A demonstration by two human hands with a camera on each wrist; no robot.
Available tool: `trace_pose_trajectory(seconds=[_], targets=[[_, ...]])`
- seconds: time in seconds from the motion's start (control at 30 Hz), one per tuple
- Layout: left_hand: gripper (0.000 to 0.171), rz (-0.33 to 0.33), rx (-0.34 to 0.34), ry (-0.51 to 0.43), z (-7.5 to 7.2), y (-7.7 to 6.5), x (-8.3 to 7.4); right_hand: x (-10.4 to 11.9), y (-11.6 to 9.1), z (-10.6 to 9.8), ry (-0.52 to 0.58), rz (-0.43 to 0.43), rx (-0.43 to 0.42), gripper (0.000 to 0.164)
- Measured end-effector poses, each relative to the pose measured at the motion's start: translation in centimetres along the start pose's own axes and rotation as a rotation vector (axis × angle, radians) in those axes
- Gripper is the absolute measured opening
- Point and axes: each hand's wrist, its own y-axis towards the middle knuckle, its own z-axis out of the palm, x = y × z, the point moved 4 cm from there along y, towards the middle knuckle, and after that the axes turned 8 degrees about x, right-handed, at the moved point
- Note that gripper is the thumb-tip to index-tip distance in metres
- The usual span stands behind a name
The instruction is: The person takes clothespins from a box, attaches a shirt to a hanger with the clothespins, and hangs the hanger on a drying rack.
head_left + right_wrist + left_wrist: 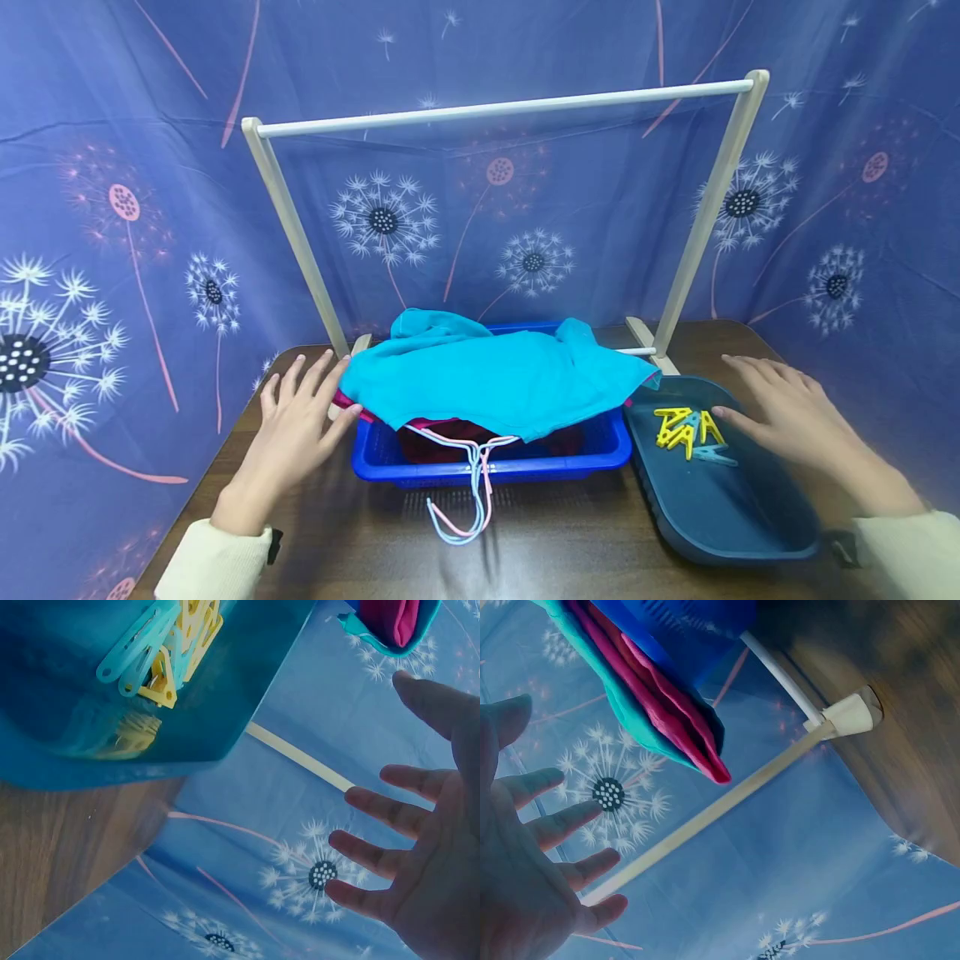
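Observation:
A turquoise garment [487, 375] lies spread over a blue basket [375, 467], with magenta cloth [656, 697] beneath it. Pink and light blue hangers [480, 483] poke out from under the garment, their hooks hanging over the basket's front rim. My left hand [292, 425] is held with spread fingers beside the garment's left end, holding nothing. On the other side, my right hand [787, 408] hovers with straight fingers over the right part of a dark teal tray [720, 533]. In that tray lie several yellow and light blue clothespins [686, 433], close to my right thumb.
Behind the basket stands a wooden rack with a white top rail [510, 108] and two slanted posts [712, 208]. Its feet rest on the brown wooden table [375, 550]. A blue dandelion-print cloth [600, 42] hangs round the back and sides.

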Motion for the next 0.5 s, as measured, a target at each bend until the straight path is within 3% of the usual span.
trace_pose_trajectory(seconds=[0.5], targets=[[0.048,0.107,0.000,0.037,0.9,0.8,-2.0,0.8,1.6,1.4,-0.021,-0.048,0.051,0.052]])
